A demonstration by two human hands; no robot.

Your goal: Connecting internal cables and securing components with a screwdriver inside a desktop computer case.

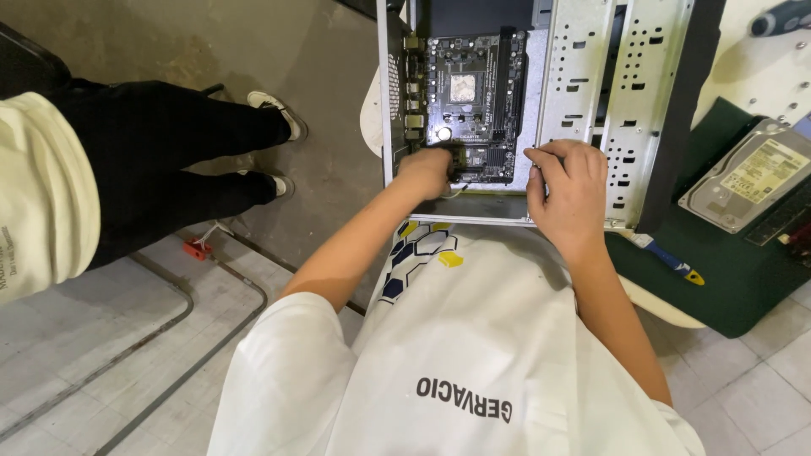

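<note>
An open metal computer case (583, 76) lies on the table in front of me, with a black motherboard (473, 93) mounted inside. My left hand (427, 171) reaches into the case at the board's near edge, fingers curled around a dark part there; what it grips is hidden. At the near rim of the case my right hand (570, 190) has its fingers bent, pinching something small and thin that I cannot make out. Both forearms stretch forward over my white shirt.
A hard drive (743, 181) lies on a dark green mat (726, 279) at the right, with a blue and yellow tool (672, 259) near the mat's edge. Another person in black trousers (160, 160) and white shoes stands at the left. Cables run across the tiled floor.
</note>
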